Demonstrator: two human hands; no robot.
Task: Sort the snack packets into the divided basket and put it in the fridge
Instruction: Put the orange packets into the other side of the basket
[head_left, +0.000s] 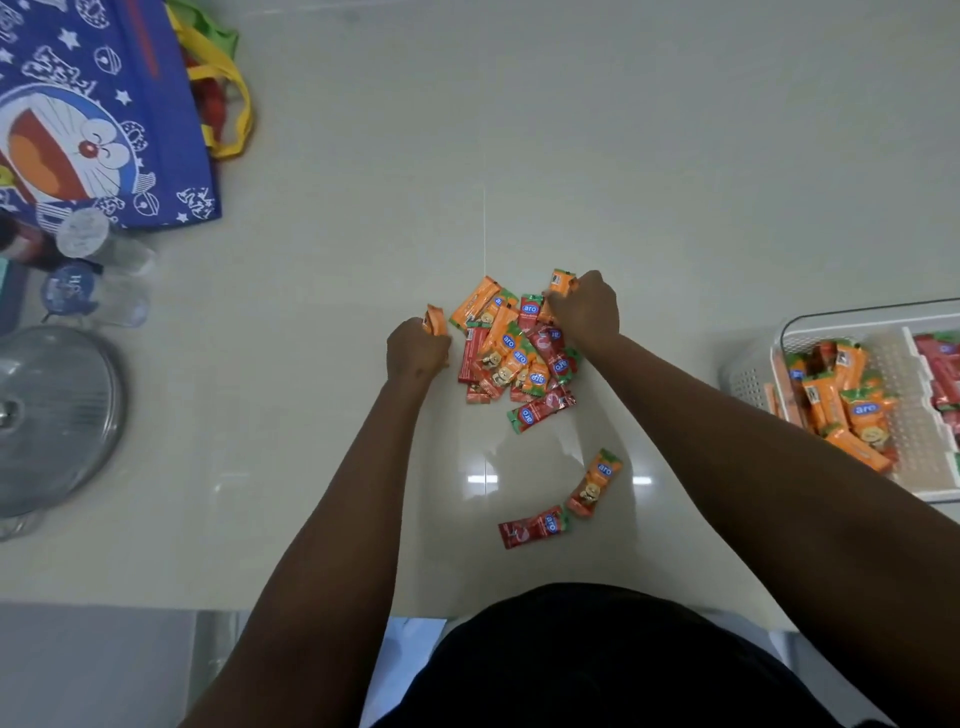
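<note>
From the head camera, both bare arms reach forward over the pale countertop (649, 156). The left hand (415, 351) is curled into a fist round an orange packet (434, 319), whose end sticks out above the knuckles, just left of the pile. The right hand (587, 309) is curled knuckles-up at the pile's far right edge, fingers closed on another orange packet (562, 283) that pokes out past them. Between the two hands lies the heap of orange and red snack packets (514, 353). Nearer the body lie a lone red packet (535, 527) and a lone orange one (595, 483), touching at their ends. The white divided basket (748, 384) sits at the right edge, orange packets in its left compartment, red ones in the next
</note>
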